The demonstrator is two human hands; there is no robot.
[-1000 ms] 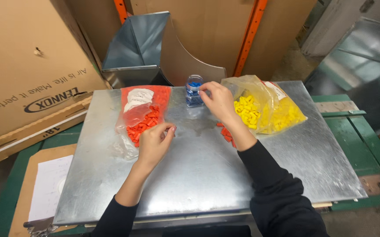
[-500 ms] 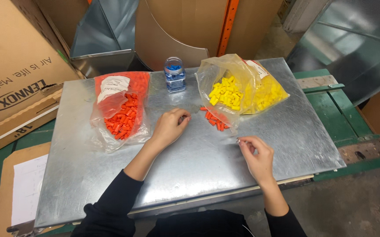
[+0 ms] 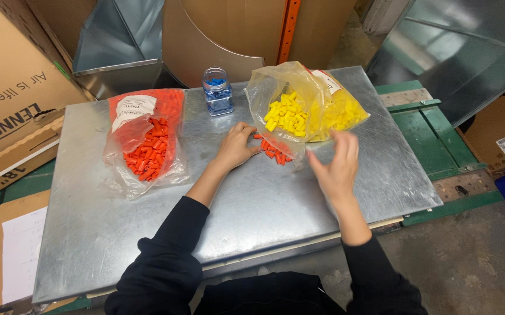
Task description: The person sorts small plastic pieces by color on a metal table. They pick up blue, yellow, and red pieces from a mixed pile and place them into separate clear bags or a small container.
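While the left hand fingers loose orange connectors, sorting runs on.
Right hand, blurred, seems spread open and empty; next comes a careful pinch.

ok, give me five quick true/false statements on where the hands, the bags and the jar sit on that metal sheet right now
1. The left hand rests beside the small loose pile of orange plastic caps. True.
2. The right hand grips the clear jar of blue caps. False: it is raised, open and blurred over the galvanised metal sheet, apart from the jar.
3. The clear bag of yellow plastic caps lies to the right of the jar. True.
4. The clear bag of orange caps lies on the green frame. False: it lies on the sheet's left part.
5. The jar lies tipped over. False: it stands upright at the sheet's far edge.
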